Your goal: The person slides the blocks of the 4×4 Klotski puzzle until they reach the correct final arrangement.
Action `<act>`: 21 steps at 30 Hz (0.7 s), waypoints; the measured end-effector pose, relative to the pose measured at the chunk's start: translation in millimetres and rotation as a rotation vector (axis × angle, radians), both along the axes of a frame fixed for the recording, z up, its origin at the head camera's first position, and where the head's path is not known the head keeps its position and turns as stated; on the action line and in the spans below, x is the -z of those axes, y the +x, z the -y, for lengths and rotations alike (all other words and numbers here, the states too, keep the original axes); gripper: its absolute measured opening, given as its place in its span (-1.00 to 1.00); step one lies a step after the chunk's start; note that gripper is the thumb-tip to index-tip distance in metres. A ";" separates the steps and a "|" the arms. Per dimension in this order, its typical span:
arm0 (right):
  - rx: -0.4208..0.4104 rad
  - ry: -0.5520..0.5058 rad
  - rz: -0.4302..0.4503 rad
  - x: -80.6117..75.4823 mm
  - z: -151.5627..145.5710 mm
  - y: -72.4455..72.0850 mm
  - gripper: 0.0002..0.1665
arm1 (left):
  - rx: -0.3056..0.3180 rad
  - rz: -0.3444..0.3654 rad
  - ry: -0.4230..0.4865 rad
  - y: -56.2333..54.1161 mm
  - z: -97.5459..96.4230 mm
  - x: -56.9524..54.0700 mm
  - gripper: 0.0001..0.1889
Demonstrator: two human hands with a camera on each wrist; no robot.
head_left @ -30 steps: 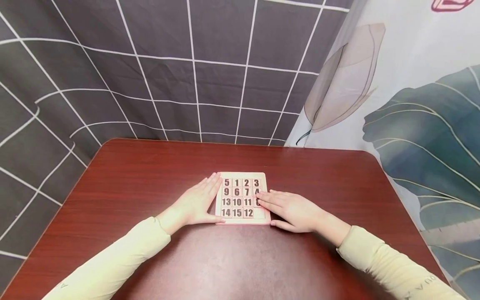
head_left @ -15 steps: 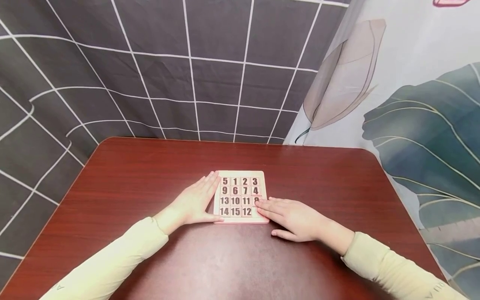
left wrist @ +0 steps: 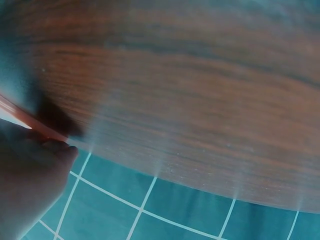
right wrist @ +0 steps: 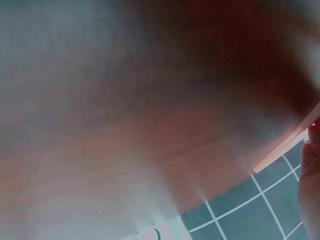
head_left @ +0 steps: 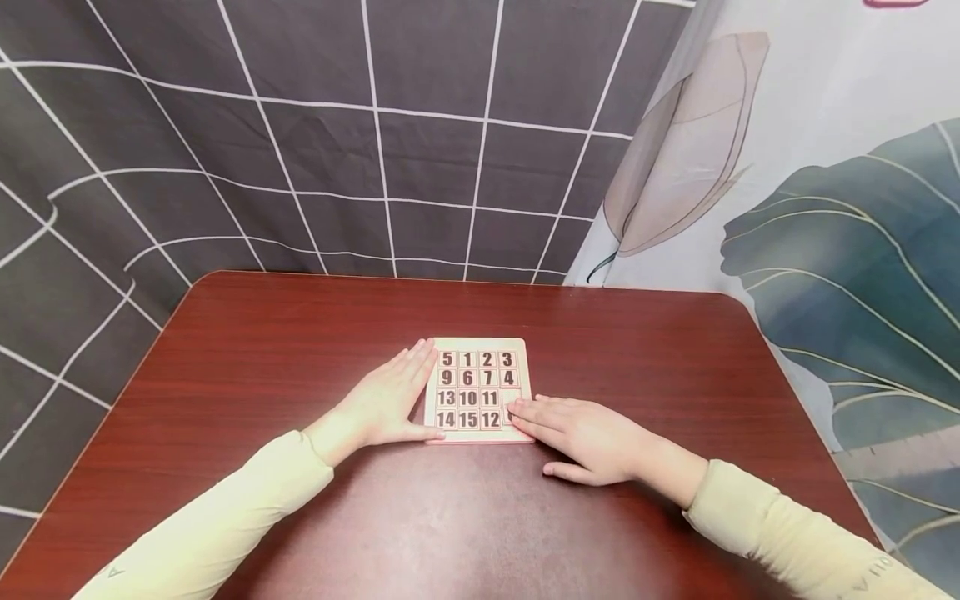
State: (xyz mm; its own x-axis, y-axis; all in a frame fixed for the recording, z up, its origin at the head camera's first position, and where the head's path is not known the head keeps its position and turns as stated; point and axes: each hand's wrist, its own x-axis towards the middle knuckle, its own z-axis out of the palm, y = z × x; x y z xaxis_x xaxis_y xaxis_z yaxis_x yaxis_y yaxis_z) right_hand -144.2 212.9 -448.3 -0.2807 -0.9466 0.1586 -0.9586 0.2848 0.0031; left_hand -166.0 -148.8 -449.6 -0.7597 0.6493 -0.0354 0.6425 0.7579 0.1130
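Observation:
A square sliding number puzzle [head_left: 477, 343] with a pale frame lies flat on the table. My left hand [head_left: 386, 400] rests against its left side, fingers straight along the edge and thumb at the near left corner. Over the lower right of the puzzle, my right hand [head_left: 592, 437] touches the tiles with straight fingertips, its thumb apart on the table side. Under those fingertips the bottom right tile [head_left: 509, 419] is mostly hidden. Above it, the right end of the third row shows a bare slot. In the left wrist view the puzzle's edge [left wrist: 30, 120] meets the fingers.
The reddish-brown wooden table [head_left: 637, 350] extends around the puzzle on all sides. Behind it hangs a dark grey curtain [head_left: 315, 150] with white grid lines. A white curtain [head_left: 840, 100] with large leaf prints hangs at the right.
My right hand has moved toward the near side, and the 8 tile has slid from the third row to the bottom row. My left hand stays at the puzzle's left edge.

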 end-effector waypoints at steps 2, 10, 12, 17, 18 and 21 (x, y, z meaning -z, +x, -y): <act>-0.013 -0.007 -0.008 -0.6 -0.5 2.5 -0.19 | -0.001 -0.004 -0.002 0.4 0.0 -0.5 0.26; -0.017 -0.030 0.008 -4.4 0.7 3.3 -0.19 | -0.005 -0.016 -0.008 1.3 0.2 -0.7 0.26; -0.005 -0.035 0.024 -5.8 1.3 1.0 -0.18 | -0.004 -0.010 -0.005 1.6 0.3 -0.4 0.26; 0.067 -0.036 0.070 -7.9 5.6 -13.4 -0.16 | -0.005 0.000 0.005 1.8 0.7 -0.7 0.26; 0.085 -0.033 0.076 -8.1 6.8 -17.1 -0.16 | -0.004 0.000 0.007 1.7 0.8 -0.9 0.26; 0.126 -0.023 0.080 -8.0 9.7 -26.8 -0.18 | 0.000 -0.002 0.008 1.5 0.8 -1.1 0.26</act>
State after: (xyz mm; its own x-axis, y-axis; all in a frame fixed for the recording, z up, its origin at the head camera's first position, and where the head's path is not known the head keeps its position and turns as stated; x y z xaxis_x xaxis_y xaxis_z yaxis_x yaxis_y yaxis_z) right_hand -171.0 203.2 -440.4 -0.4094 -0.8996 0.1519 -0.9123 0.4018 -0.0792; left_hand -164.6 -149.5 -448.5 -0.7600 0.6493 -0.0286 0.6425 0.7572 0.1178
